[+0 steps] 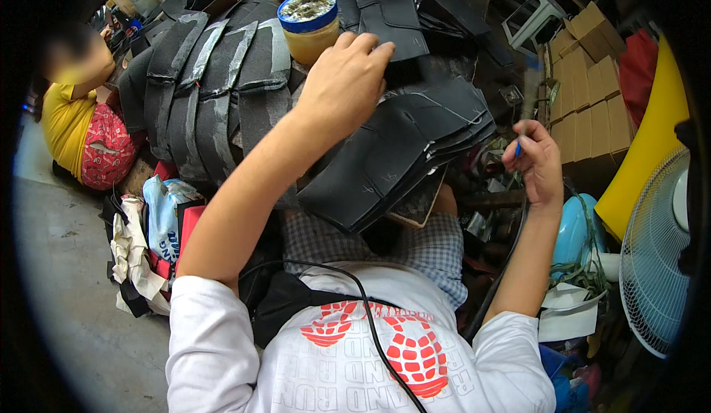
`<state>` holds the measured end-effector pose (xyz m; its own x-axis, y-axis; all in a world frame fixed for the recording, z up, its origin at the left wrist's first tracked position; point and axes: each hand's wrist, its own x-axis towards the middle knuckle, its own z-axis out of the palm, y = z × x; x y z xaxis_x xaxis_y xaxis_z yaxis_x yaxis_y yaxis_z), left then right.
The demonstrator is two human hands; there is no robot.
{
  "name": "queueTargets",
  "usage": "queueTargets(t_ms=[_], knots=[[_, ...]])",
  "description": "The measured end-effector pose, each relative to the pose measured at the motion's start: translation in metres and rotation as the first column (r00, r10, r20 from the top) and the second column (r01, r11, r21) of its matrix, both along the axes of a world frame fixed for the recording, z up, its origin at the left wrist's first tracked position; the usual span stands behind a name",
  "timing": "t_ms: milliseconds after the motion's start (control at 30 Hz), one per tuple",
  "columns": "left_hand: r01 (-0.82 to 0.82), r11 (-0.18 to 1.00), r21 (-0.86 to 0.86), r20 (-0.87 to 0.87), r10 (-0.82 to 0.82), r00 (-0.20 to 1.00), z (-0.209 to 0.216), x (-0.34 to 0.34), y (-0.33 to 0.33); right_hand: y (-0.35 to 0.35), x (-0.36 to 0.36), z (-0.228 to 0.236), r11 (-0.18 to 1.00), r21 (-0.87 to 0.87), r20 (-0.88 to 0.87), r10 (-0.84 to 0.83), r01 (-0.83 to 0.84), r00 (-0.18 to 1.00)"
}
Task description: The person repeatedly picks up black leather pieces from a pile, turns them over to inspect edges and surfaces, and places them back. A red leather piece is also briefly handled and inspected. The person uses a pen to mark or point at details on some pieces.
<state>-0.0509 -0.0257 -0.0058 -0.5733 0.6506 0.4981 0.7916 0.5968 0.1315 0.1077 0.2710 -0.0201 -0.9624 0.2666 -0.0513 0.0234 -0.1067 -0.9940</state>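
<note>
My left hand [346, 81] is curled over the work pile, just right of a jar [311, 42] with a blue rim and a pale, crusted top. Its fingers bend together, and whatever they hold is hidden. Below this hand, a stack of black sheet pieces [370, 154] with stitched-looking lines lies above my lap. Out to the right, my right hand [537, 157] pinches a slim tool [518, 148] with a blue end; its upper part is smeared, so its kind is unclear. More black sheets [385, 13] lie behind the left hand.
Overlapping black panels with grey bands [200, 80] spread at left. A person in a yellow shirt [67, 120] sits beyond them. Brown cardboard pieces [589, 109] and a standing fan [659, 235] are at right. Cloth and bags [159, 220] lie by my left elbow; a black cable [363, 287] crosses my shirt.
</note>
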Motion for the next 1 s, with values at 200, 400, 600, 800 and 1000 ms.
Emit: queueTargets(t_ms=[200,400,600,800,1000], knots=[[-0.107,0.99,-0.096,0.278,0.13,0.952,-0.003,0.074,0.003,-0.028,0.02,-0.037,0.997,-0.058,-0.31,0.036,-0.057,0.95],[-0.03,0.959,0.281,0.154,-0.014,0.988,-0.007,0.089,-0.006,-0.068,0.044,-0.034,0.943,0.106,-0.344,-0.263,0.316,0.901],[0.204,0.849,0.488,0.072,-0.272,0.96,-0.01,0.117,-0.024,-0.092,0.077,-0.018,0.993,-0.026,-0.093,0.114,-0.117,0.989],[0.277,0.846,0.455,0.14,-0.375,0.916,-0.014,0.147,-0.035,-0.148,0.072,-0.022,0.84,-0.508,0.046,-0.194,0.19,0.98],[-0.008,0.819,0.574,0.498,-0.341,0.797,0.004,0.135,-0.039,-0.152,0.06,-0.01,0.856,-0.515,-0.041,-0.065,0.035,0.997]])
